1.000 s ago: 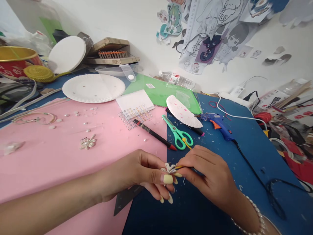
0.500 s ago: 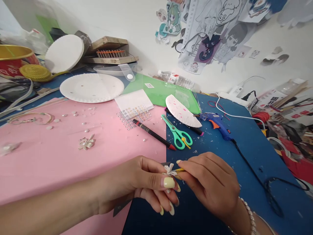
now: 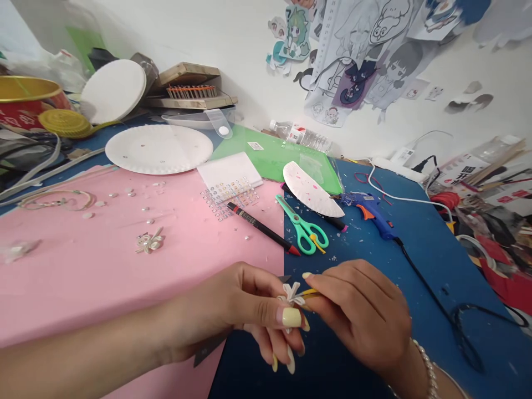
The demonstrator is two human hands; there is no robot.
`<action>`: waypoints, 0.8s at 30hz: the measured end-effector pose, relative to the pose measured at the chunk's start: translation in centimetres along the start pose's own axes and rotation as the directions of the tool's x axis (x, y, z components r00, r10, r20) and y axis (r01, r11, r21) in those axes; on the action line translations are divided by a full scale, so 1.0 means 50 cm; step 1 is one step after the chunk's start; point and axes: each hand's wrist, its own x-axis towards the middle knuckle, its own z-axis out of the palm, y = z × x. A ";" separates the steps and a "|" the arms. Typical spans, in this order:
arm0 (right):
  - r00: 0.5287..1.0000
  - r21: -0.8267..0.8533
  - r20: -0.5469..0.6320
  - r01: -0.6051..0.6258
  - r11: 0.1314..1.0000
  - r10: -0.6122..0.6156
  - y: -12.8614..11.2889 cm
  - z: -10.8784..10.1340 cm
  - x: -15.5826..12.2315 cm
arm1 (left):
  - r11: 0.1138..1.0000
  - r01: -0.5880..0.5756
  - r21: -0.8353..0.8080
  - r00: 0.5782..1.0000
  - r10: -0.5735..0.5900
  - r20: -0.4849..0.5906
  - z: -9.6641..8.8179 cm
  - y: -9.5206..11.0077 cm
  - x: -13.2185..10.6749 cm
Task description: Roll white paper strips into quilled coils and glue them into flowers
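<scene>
My left hand (image 3: pixel 253 310) pinches a small white ribbon flower (image 3: pixel 292 292) between thumb and forefinger, its loops sticking up above the thumb. Closed around yellow tweezers (image 3: pixel 308 292), my right hand (image 3: pixel 361 310) is just to the right; the thin tips reach the flower's middle. Most of the tweezers is hidden by the fingers. On the pink sheet (image 3: pixel 103 282) at left lies a similar ribbon flower with pearly beads (image 3: pixel 148 242). A dark ruler-like strip (image 3: pixel 211 349) shows partly beneath my left hand.
Beyond my hands lie green scissors (image 3: pixel 305 227), a black marker with red tip (image 3: pixel 261 228) and a rhinestone sheet (image 3: pixel 228 199). A blue glue gun (image 3: pixel 369 213) with its cord is at right. Farther back are a paper plate (image 3: pixel 160 148) and a plastic bottle (image 3: pixel 301 134).
The view has shifted slightly. The ribbon flower is turned a little in my left fingers, so its loops show more spread. Both hands keep their hold.
</scene>
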 end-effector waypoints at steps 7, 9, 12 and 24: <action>0.988 0.166 0.146 -0.080 0.983 0.056 0.009 0.016 -0.002 | 0.987 -0.027 0.156 0.993 0.044 -0.110 -0.002 0.015 0.003; 0.986 0.162 0.158 -0.076 0.984 0.050 0.009 0.017 -0.004 | 0.984 -0.034 0.176 0.990 0.057 -0.129 -0.004 0.015 0.005; 0.986 0.163 0.165 -0.064 0.985 0.037 0.009 0.018 -0.004 | 0.981 -0.040 0.190 0.988 0.068 -0.141 -0.006 0.014 0.006; 0.994 0.177 0.103 -0.061 0.982 0.043 0.001 0.016 -0.008 | 0.995 -0.020 0.100 0.995 0.030 -0.098 -0.002 0.013 0.001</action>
